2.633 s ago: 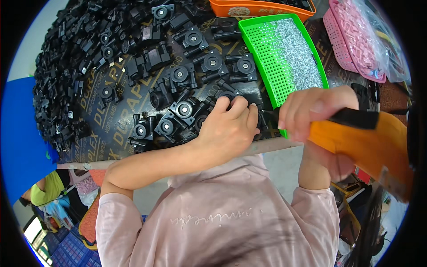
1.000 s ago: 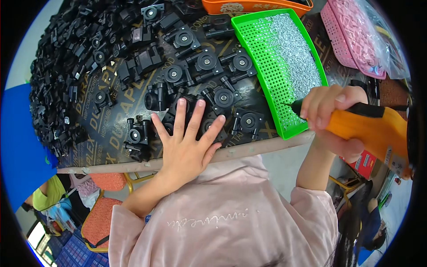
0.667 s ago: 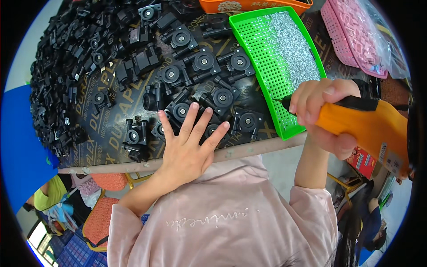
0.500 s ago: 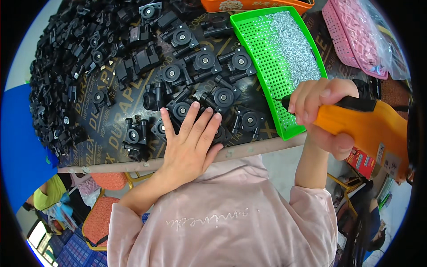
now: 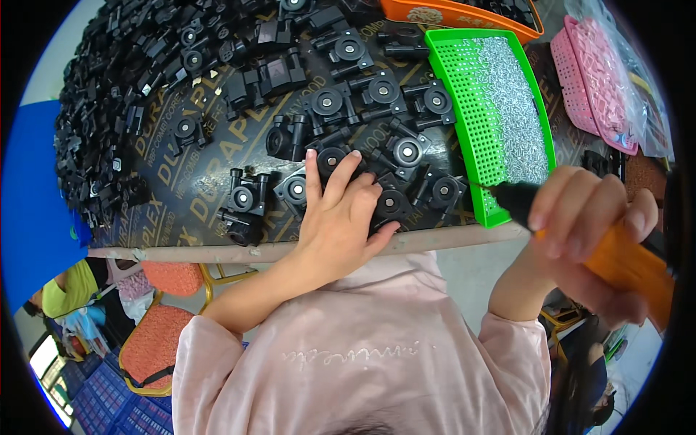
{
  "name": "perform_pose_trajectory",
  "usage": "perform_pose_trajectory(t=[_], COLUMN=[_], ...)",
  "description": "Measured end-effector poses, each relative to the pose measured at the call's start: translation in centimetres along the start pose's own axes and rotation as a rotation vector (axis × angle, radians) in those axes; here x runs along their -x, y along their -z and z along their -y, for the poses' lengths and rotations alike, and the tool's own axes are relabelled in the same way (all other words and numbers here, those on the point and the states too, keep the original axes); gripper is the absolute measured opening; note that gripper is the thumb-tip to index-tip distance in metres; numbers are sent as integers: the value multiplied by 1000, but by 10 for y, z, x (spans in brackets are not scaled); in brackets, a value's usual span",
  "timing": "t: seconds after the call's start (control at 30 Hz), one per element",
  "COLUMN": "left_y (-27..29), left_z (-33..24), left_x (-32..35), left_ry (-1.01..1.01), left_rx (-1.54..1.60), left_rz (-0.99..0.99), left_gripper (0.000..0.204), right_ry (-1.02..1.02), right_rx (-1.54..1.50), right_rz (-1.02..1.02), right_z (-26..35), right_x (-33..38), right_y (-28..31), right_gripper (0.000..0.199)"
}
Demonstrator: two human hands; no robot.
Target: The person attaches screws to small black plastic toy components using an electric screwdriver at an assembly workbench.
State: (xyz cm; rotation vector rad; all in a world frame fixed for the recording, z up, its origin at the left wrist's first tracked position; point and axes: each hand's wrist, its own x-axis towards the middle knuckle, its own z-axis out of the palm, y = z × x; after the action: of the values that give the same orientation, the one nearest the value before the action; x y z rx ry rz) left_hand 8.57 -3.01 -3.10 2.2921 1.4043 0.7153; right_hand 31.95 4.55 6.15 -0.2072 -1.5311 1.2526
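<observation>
Left hand [image 5: 337, 221], fingers apart, lies over black disc-faced housings [image 5: 391, 208], one beside my thumb. My right hand [image 5: 589, 225] is clamped round an orange power screwdriver [image 5: 632, 267]; just left of it, a green perforated tray [image 5: 496, 219] of silvery screws [image 5: 515, 116].

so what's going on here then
A person's right hand grips an orange and black handheld tool, its tip pointing toward a green tray holding small silver pieces. The left hand lies over several black parts near the table edge. A large black heap covers the table's left side.
</observation>
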Motion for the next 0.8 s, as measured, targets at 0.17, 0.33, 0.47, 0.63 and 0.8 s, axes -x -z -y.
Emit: perform_pose_trajectory(t=[0.17,0.33,0.47,0.63,0.8], left_y=[1,1,0,1,-3], left_z=[0,2,3,2,6], left_x=[1,-2,-3,-4,0], left_ry=[21,-20,-23,-48,-40], left_rx=[-18,-21,6,13,-1], left_rz=[3,-26,-33,-42,-40], left_gripper=[51,49,48,47,43], right_ry=[-55,-358,-316,-588,-541], right_rx=[-137,89,91,208,82], right_rz=[123,75,162,350,157], right_z=[-40,-32,-51,-31,-51], right_x=[-6,-13,-14,-30,-21], right_y=[-30,-48,-42,-44,-56], right_gripper=[67,66,65,63,62])
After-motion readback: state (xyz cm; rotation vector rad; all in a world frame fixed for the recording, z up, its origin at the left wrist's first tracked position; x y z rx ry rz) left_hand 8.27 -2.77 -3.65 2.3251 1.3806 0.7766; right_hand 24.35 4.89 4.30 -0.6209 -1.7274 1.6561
